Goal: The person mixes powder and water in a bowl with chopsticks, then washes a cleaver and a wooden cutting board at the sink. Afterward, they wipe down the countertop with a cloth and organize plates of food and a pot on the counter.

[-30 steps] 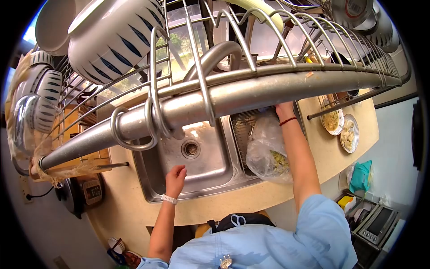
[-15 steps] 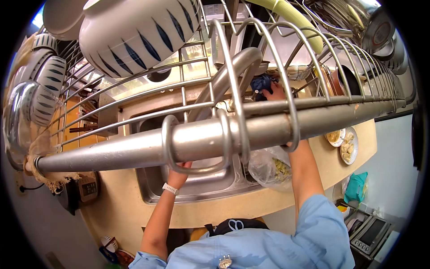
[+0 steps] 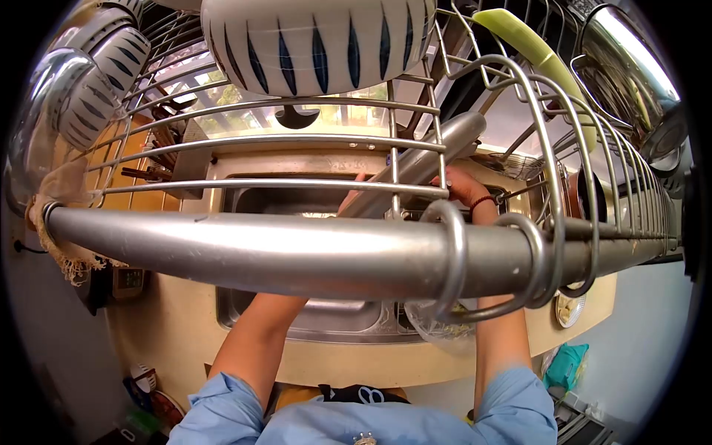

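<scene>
Through the wire dish rack (image 3: 297, 141), my left hand (image 3: 351, 199) shows only in part, over the sink (image 3: 256, 199) beside a slanting metal tube (image 3: 426, 156). Its fingers are mostly hidden behind that tube. My right hand (image 3: 465, 187), with a dark red bracelet (image 3: 483, 200) at the wrist, is at the back right of the sink. Rack wires and the tube cover its fingertips, so what it holds, if anything, does not show. A clear plastic bag (image 3: 445, 330) lies at the sink's front right, beneath my right forearm.
The rack's thick front bar (image 3: 334, 256) crosses above both forearms. Striped bowls (image 3: 319, 48) and a green, long vegetable-like piece (image 3: 534, 55) are on the rack. A chopstick holder (image 3: 194, 159) stands back left; a plate of food (image 3: 569, 310) sits right.
My left hand has moved from the sink's front to its back. My right hand has left the dark blue cloth's earlier spot, coming nearer. The view has shifted, and the cloth no longer shows clearly.
</scene>
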`<state>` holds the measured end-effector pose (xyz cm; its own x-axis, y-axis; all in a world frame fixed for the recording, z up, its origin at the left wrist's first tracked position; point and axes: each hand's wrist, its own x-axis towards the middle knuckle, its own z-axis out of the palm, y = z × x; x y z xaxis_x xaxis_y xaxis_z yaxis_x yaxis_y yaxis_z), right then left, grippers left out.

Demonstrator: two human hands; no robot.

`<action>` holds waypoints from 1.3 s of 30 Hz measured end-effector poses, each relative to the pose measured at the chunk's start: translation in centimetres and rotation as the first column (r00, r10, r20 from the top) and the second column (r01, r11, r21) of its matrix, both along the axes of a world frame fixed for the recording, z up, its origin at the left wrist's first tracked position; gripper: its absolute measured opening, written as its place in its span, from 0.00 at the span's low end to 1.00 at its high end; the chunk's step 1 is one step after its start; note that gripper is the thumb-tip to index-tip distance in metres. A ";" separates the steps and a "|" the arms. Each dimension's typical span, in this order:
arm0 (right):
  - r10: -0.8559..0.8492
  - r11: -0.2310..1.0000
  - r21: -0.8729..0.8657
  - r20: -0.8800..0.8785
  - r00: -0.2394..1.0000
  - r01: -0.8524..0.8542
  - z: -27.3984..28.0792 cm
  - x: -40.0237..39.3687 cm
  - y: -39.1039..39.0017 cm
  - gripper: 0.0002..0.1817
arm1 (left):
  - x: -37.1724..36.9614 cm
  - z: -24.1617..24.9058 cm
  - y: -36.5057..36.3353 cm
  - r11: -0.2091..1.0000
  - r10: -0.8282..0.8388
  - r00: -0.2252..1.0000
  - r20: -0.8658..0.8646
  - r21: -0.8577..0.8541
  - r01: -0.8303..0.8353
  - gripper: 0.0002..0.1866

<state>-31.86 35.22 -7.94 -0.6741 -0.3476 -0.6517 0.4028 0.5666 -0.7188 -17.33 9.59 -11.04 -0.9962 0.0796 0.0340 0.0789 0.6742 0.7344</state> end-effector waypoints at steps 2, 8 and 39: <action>0.180 0.975 -0.119 -0.066 0.981 -0.187 -2.9 -1.5 1.2 0.19 | -3.4 -1.1 1.7 0.995 -0.002 0.997 -0.078 0.096 0.010 0.13; -0.464 0.801 -0.531 -0.262 0.846 0.275 -13.4 -1.7 1.3 0.17 | -12.0 -8.2 5.4 0.907 0.014 0.990 -0.139 0.419 0.046 0.14; -0.238 0.951 -0.282 -0.416 0.877 0.125 -2.6 20.2 -7.6 0.11 | 8.1 -3.4 -27.7 0.445 0.521 0.835 -0.178 -0.778 -0.443 0.17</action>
